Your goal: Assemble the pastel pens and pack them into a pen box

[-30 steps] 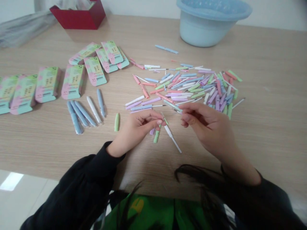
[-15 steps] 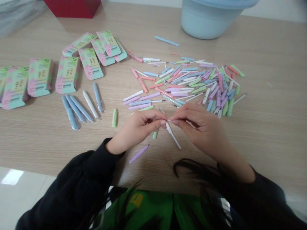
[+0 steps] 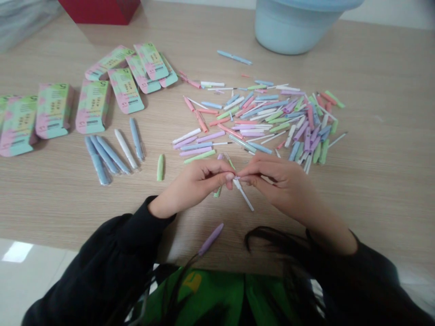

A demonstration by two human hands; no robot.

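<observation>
My left hand [image 3: 204,183] and my right hand [image 3: 278,179] meet just in front of the pile, thumbs and forefingers pinched together. Between their fingertips sits a small light-purple pen part [image 3: 237,178], mostly hidden. A white pen refill [image 3: 244,197] slants below the fingertips; whether it is held or lies on the table I cannot tell. Partly under my left hand is a green pen piece [image 3: 217,192]. A purple pen barrel [image 3: 211,239] lies nearer my body. Left of my left hand is a short green pen cap [image 3: 160,167].
Loose pastel pen parts [image 3: 268,113] spread behind my hands. Several blue pens [image 3: 110,151] and a white pen [image 3: 125,147] lie at left, below printed pastel boxes [image 3: 91,106]. A light-blue basin [image 3: 295,27] and a red box [image 3: 102,11] stand at the back.
The purple pen barrel has shifted toward my body and to the right, and points at a steeper angle. My fingertips have drawn closer together around the small purple part.
</observation>
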